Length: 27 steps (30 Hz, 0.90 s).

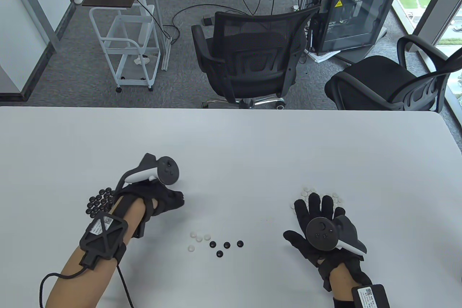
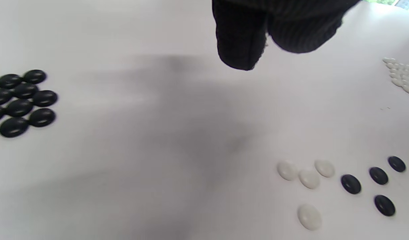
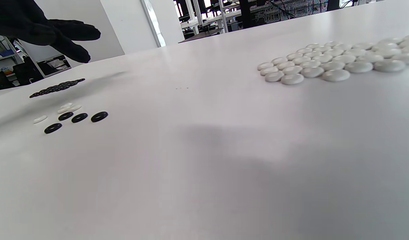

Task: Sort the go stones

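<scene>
Hovering over the matte white table (image 1: 231, 149): left hand (image 1: 164, 201) loosely curled, empty, glossy black stones (image 1: 99, 204) behind its wrist; right hand (image 1: 317, 214) flat, fingers spread, smooth white stones (image 1: 325, 194) under fingertips; mixed round stones (image 1: 214, 242) between both.

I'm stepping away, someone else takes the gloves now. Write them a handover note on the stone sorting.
Left hand: fingers loosely curled, holding nothing, beside the black pile.
Right hand: open, fingers spread over the near edge of the white pile.
Done: most stones sorted, black to the left, white to the right.
Left: eight loose stones mid-table between the hands, four white stones and four black stones. Move each to its own pile.
</scene>
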Available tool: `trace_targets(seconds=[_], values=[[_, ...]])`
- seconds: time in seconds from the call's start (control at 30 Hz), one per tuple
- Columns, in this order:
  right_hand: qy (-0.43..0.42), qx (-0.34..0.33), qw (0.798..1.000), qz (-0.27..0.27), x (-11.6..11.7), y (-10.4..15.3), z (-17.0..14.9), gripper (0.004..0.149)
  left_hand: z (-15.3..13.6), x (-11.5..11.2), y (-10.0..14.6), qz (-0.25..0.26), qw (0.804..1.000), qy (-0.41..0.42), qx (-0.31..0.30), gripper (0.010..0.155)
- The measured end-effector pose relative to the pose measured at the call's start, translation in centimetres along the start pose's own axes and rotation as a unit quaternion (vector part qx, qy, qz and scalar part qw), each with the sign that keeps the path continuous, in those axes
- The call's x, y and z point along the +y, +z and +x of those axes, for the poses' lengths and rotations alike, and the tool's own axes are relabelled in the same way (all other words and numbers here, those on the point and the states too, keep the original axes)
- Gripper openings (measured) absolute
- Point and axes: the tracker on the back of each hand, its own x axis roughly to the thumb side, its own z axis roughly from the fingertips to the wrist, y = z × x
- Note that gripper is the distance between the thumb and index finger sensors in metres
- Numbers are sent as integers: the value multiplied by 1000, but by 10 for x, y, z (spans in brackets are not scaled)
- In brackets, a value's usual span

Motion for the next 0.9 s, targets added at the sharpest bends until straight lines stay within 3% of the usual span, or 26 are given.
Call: trace_targets(seconds=[0.1, 0.27, 0.4, 0.53, 0.63, 0.73, 0.9], values=[[0, 1, 1000, -3, 0, 0, 0, 88, 48, -12, -6, -20, 997, -54, -52, 59], [-2, 0, 1000, -4, 0, 0, 1, 88, 105, -33, -14, -37, 986, -87, -136, 59], [-4, 1, 1000, -1, 1, 0, 1, 88, 131, -47, -22, -46, 977, -110, -174, 60], [-6, 0, 1000, 1, 1, 0, 0, 88, 142, -62, -37, -64, 974, -141, -167, 61], [-7, -1, 1000, 1, 1, 1, 0, 88, 133, -61, -45, -63, 978, -122, -156, 60], [-8, 0, 1000, 0, 0, 1, 0, 88, 106, -46, -52, -43, 988, -109, -101, 61], [-8, -1, 1000, -1, 0, 1, -1, 88, 23, -19, -58, -30, 999, -20, 23, 60]])
